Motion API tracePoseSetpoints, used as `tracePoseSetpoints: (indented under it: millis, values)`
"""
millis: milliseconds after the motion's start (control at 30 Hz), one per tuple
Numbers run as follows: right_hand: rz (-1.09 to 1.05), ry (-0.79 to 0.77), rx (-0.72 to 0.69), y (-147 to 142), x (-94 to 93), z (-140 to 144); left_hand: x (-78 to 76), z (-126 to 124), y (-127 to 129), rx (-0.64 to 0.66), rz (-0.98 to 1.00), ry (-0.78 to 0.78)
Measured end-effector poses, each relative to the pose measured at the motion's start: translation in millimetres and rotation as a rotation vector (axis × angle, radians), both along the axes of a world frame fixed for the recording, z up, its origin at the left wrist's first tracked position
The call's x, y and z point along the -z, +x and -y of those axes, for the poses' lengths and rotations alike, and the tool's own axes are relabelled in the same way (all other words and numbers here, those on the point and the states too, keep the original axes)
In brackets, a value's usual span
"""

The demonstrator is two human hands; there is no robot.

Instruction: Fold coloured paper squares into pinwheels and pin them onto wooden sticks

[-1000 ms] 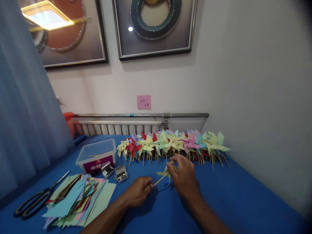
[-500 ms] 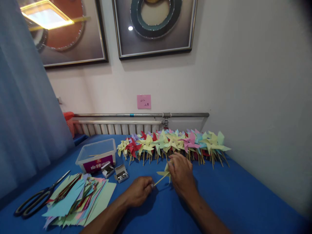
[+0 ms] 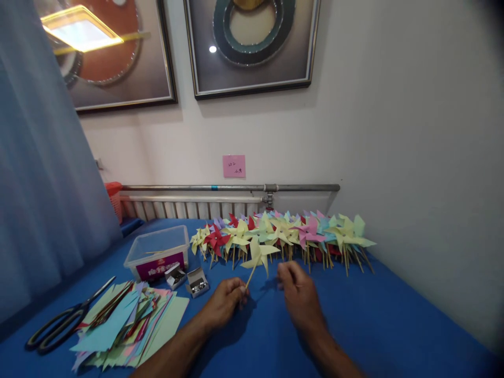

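Pinched on the stick, the left hand (image 3: 224,300) grip holds a yellow pinwheel (image 3: 259,254) upright so its paper head stands free above the blue table (image 3: 378,315); right hand (image 3: 300,295) hovers beside it, fingers loosely apart, empty; finished pinwheels (image 3: 283,233) lean along the wall.

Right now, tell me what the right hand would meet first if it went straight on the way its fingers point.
Probably the row of paper pinwheels along the wall: the right hand points up-table at them, with only bare blue table between. Depth is hard to judge.
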State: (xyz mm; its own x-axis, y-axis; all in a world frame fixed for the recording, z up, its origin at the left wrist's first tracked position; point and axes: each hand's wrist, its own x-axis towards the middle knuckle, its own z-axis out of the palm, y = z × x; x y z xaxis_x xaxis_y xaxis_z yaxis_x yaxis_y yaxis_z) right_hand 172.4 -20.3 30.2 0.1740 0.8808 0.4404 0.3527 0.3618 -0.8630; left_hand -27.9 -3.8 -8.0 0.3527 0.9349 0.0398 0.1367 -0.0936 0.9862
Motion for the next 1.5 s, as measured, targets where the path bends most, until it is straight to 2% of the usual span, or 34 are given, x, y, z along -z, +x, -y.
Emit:
tracePoseSetpoints:
  millis: [67,167,300,467,533,633,700,800,967,1200,1500]
  values:
    - [-0.087,-0.183,-0.172,-15.0,11.8,1.0,-2.2,0.4,3.6,-0.008,0.088,-0.023]
    - [-0.178,-0.278,-0.3,-35.9,26.7,1.1,-4.5,3.0,10.7,-0.009,0.182,-0.058]
    - [-0.225,-0.275,-0.271,-47.1,32.1,0.8,-1.8,7.5,21.6,-0.038,0.212,-0.083]
    - [-0.153,-0.237,-0.235,-41.0,32.2,0.1,1.0,6.5,21.7,-0.061,0.142,-0.081]
    - [-0.094,-0.225,-0.261,-38.2,33.7,2.6,-4.6,1.3,11.4,-0.165,0.146,-0.043]
    - [-0.023,-0.264,-0.314,-37.7,36.3,9.9,-19.7,-8.3,-11.9,-0.415,0.272,0.062]
    - [-0.003,-0.307,-0.351,-40.0,37.6,15.0,-29.7,-12.2,-25.7,-0.472,0.372,0.083]
    - [0.014,-0.323,-0.389,-45.5,38.3,20.5,-37.7,-11.8,-33.9,-0.466,0.493,0.07]
    - [0.054,-0.325,-0.414,-50.7,36.9,23.4,-39.9,-5.6,-27.4,-0.453,0.566,0.039]
    - [0.103,-0.329,-0.405,-50.2,36.6,22.4,-44.3,-3.5,-27.3,-0.492,0.547,0.043]
    - [0.119,-0.277,-0.399,-50.3,37.8,25.1,-40.1,-4.8,-26.7,-0.482,0.559,0.055]
